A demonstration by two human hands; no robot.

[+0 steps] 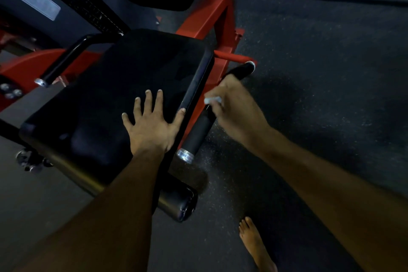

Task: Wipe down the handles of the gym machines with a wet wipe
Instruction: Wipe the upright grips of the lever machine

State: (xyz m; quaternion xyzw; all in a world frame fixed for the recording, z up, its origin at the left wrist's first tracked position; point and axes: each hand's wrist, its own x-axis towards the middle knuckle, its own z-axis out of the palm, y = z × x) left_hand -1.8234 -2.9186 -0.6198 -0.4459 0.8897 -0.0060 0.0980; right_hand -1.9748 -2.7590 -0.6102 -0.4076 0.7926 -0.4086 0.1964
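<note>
Both forearms reach in: left hand [152, 121] lies flat, fingers spread, on the seat [123, 86]; right hand [234, 106] curls round the black handle [198, 132] just beside it, pinching the wipe [212, 100]. Best wrapped fully and slid end to end.

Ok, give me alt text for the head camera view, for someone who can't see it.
A person's right hand grips a white wet wipe around a black handle beside a gym machine's black seat. The left hand rests flat on the seat; the frame is red.
</note>
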